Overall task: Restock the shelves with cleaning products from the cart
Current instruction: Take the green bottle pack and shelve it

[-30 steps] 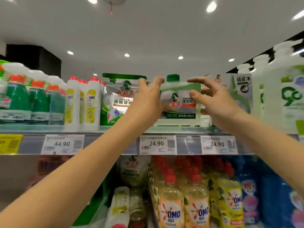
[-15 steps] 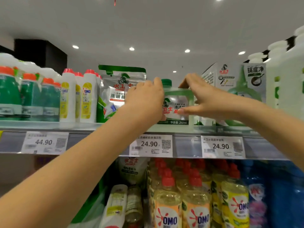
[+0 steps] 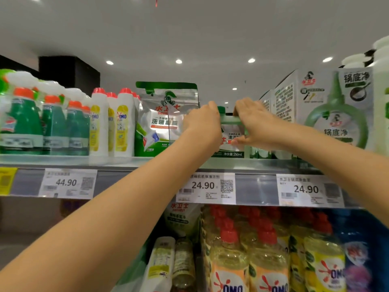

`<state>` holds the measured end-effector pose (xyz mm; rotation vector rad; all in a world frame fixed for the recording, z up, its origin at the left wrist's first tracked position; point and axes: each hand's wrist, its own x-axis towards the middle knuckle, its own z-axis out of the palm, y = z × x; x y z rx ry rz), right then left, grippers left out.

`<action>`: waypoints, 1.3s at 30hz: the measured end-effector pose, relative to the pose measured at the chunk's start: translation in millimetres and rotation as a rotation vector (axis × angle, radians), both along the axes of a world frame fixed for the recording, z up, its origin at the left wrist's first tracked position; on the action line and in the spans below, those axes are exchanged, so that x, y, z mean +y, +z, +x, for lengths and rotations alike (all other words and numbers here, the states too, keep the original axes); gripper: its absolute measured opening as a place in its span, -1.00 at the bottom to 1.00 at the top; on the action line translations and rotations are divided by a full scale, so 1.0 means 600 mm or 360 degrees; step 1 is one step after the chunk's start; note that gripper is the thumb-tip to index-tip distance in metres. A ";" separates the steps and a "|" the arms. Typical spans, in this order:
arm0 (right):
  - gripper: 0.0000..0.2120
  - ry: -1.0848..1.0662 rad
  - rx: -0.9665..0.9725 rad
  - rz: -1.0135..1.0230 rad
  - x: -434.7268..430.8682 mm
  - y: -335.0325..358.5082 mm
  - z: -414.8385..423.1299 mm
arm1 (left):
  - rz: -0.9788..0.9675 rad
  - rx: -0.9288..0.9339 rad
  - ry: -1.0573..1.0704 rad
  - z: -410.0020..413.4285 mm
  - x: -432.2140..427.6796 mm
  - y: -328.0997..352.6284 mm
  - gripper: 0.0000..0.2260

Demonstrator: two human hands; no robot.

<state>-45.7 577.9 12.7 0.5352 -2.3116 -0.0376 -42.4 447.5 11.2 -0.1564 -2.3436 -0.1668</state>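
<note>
Bottle (image 3: 231,142), boxy green-capped plastic, upright between both hands (image 3: 202,125) (image 3: 255,123)

The silver pouch (image 3: 166,123) looks like glossy foil plastic; the white bottles (image 3: 99,135) are smooth, shiny plastic. The box (image 3: 315,102) is printed cardboard, and the price labels (image 3: 205,187) are paper

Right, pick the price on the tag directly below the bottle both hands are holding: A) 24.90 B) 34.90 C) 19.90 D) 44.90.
A: the tag on the shelf edge beneath the green-capped bottle, gripped by the left hand and right hand, reads 24.90.
</note>
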 end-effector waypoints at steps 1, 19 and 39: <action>-0.44 -0.0012 0.0016 -0.0001 0.000 -0.001 -0.004 | -0.0001 0.0010 0.0000 -0.004 0.001 0.000 -0.56; -0.34 0.0139 -0.0143 -0.0323 -0.010 -0.009 0.072 | -0.0004 -0.0263 -0.0218 0.024 -0.017 -0.001 -0.26; -0.90 0.1088 -0.0202 -0.1196 0.046 -0.202 0.270 | 0.1065 -0.0044 -0.1213 0.272 -0.020 -0.201 -0.92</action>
